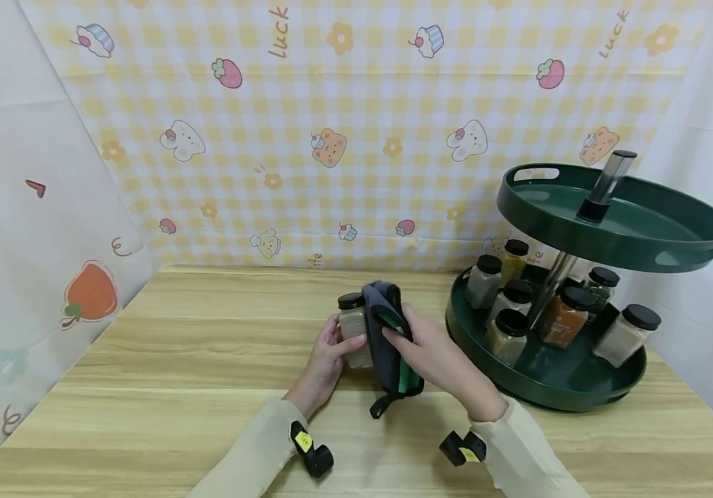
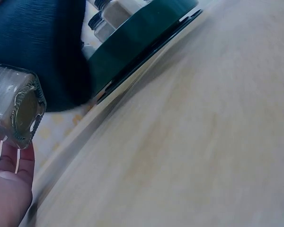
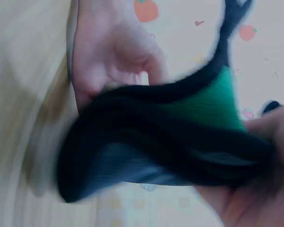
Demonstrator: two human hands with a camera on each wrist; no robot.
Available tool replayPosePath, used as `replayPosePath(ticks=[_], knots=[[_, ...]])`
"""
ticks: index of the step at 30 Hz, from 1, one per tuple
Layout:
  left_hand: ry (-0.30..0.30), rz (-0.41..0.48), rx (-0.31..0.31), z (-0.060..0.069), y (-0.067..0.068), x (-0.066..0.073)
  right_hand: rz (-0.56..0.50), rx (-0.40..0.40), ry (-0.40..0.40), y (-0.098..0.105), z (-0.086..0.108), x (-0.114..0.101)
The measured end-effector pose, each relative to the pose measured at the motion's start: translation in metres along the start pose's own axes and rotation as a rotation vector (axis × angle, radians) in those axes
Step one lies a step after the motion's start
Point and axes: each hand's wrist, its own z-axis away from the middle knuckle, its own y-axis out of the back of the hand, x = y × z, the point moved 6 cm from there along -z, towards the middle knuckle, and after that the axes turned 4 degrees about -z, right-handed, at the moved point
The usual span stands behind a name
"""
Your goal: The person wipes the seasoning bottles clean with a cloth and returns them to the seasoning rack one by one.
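Note:
My left hand (image 1: 323, 360) grips a square glass spice jar (image 1: 354, 328) with a black lid, upright in the head view. In the left wrist view the base of the jar (image 2: 26, 111) shows, with fingers of the left hand (image 2: 9, 184) below it. My right hand (image 1: 433, 349) holds a folded dark grey cloth (image 1: 383, 339) with black edging, a green inner side and a hanging loop, right against the jar's right side. The cloth (image 3: 132, 142) is blurred in the right wrist view and hides most of the jar there.
To the right stands a two-tier dark green round rack (image 1: 617, 238). Its lower tray (image 1: 555, 391) bears several spice jars with black lids, among them an orange-brown one (image 1: 564, 319). A wooden table (image 1: 219, 346) lies beneath, with patterned cloth walls (image 1: 368, 187) behind and beside.

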Motion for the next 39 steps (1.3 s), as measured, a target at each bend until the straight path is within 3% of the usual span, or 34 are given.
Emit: replayPosePath(ticks=[3, 6, 10, 16, 18, 23, 27, 31, 39], knots=[[-0.006, 0.006, 0.004, 0.0, 0.0, 0.0, 0.091, -0.066, -0.035, -0.004, -0.001, 0.005], [-0.009, 0.004, 0.004, 0.0, 0.0, 0.0, 0.092, -0.102, -0.058, -0.007, -0.001, 0.008], [-0.003, 0.001, 0.001, 0.0, 0.0, 0.0, -0.002, -0.048, -0.054, -0.003, 0.0, 0.006], [0.005, -0.005, -0.012, 0.0, -0.002, 0.0, -0.122, 0.059, 0.049, 0.007, 0.002, -0.003], [0.005, -0.002, -0.012, 0.0, -0.002, 0.0, -0.099, 0.047, 0.04, 0.006, 0.001, -0.003], [0.0, -0.011, -0.002, 0.0, 0.0, 0.0, 0.062, -0.067, -0.021, -0.005, -0.002, 0.008], [-0.008, -0.011, 0.001, 0.0, 0.0, -0.001, 0.104, -0.104, -0.026, -0.009, -0.003, 0.012], [-0.004, -0.01, -0.001, 0.0, 0.0, 0.0, 0.053, -0.071, -0.039, -0.007, -0.003, 0.009], [0.031, -0.016, -0.021, 0.0, 0.0, -0.001, -0.128, 0.058, 0.04, 0.004, 0.002, -0.002]])
